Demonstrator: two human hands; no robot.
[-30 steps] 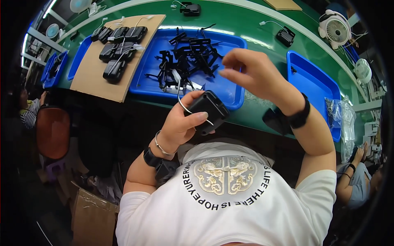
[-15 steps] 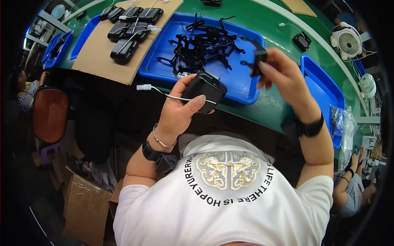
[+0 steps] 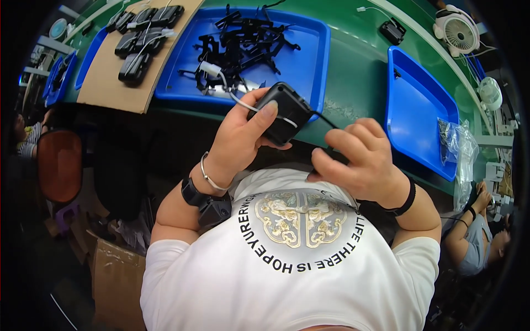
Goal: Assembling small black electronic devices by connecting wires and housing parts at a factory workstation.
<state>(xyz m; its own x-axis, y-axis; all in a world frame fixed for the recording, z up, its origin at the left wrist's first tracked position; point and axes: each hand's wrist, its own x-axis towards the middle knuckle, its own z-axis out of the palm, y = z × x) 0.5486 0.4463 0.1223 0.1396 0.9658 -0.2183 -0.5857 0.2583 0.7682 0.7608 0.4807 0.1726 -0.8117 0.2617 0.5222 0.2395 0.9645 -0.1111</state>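
Observation:
My left hand (image 3: 236,138) is closed around a black plastic case (image 3: 286,115), its thumb on the near face. A white cable (image 3: 236,99) runs across that face under the thumb. The white connector (image 3: 210,68) on its end hangs over the tray. My right hand (image 3: 359,157) pinches a black plastic bracket (image 3: 326,119), one thin arm of which reaches to the right side of the case. Most of the bracket is hidden by my fingers, and whether it touches the case I cannot tell.
A blue tray (image 3: 321,66) holds several loose black brackets (image 3: 237,44). On cardboard (image 3: 110,83) at the left lie several black cases (image 3: 135,67) with white cables. Another blue tray (image 3: 419,116) and a clear plastic bag (image 3: 465,149) are at the right, near a fan (image 3: 459,34).
My right hand has come down from above the tray toward the case, bringing the bracket to its right side. The case has tilted, and its connector has swung up over the tray.

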